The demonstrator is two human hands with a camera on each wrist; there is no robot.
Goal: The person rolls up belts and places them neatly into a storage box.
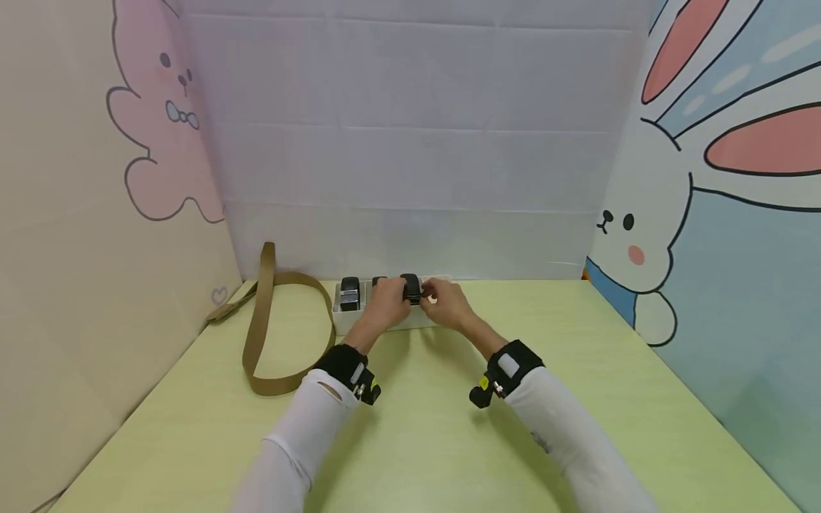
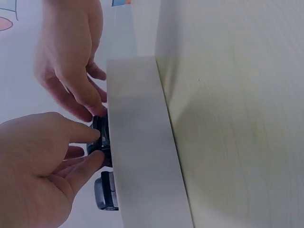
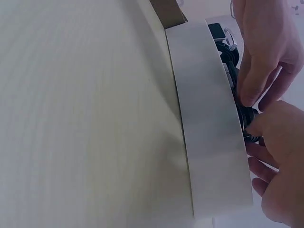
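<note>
— Where are the hands?

— Both are at the long, shallow white box standing at the far side of the pale green table. The left hand pinches a small black rolled belt between thumb and fingers, holding it just over the box's middle. The right hand meets the roll from the other side, its fingertips curled against it.

— What else is in the box?

— Another black roll with a silver buckle sits at the left end; a third dark one shows behind the left hand.

— And beside it?

— A tan webbing belt lies looped on the table left of the box, near the cartoon-printed wall.
</note>
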